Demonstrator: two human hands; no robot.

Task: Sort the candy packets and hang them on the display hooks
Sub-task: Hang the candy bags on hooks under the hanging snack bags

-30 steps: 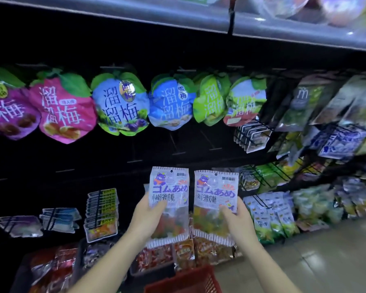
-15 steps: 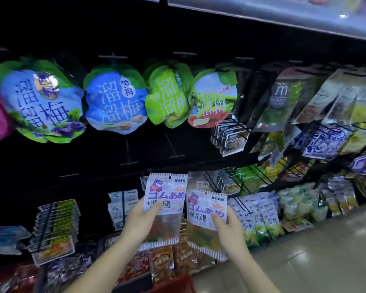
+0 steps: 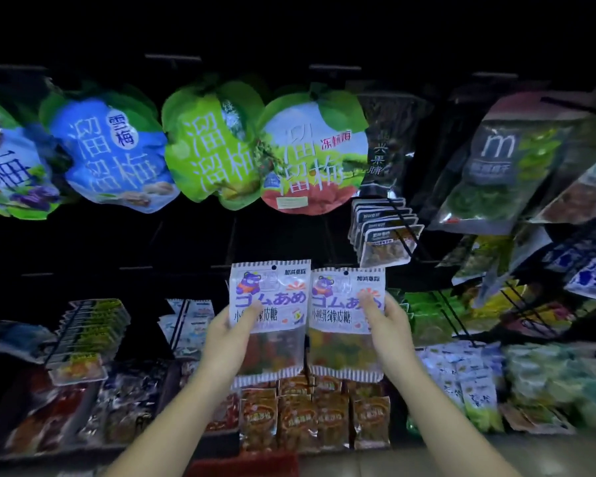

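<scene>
Left hand (image 3: 233, 333) pinching left packet (image 3: 270, 304), right hand (image 3: 389, 325) pinching right packet (image 3: 344, 311), side edges meeting, dark gap (image 3: 283, 235) above left packet.

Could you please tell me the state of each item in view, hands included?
left gummy packet: upright, held by its left edge.
right gummy packet: upright, held by its right edge.
left hand: pinches the left gummy packet.
right hand: pinches the right gummy packet.
round plum bags: hanging along the top row.
small packets: hanging one behind another.
</scene>
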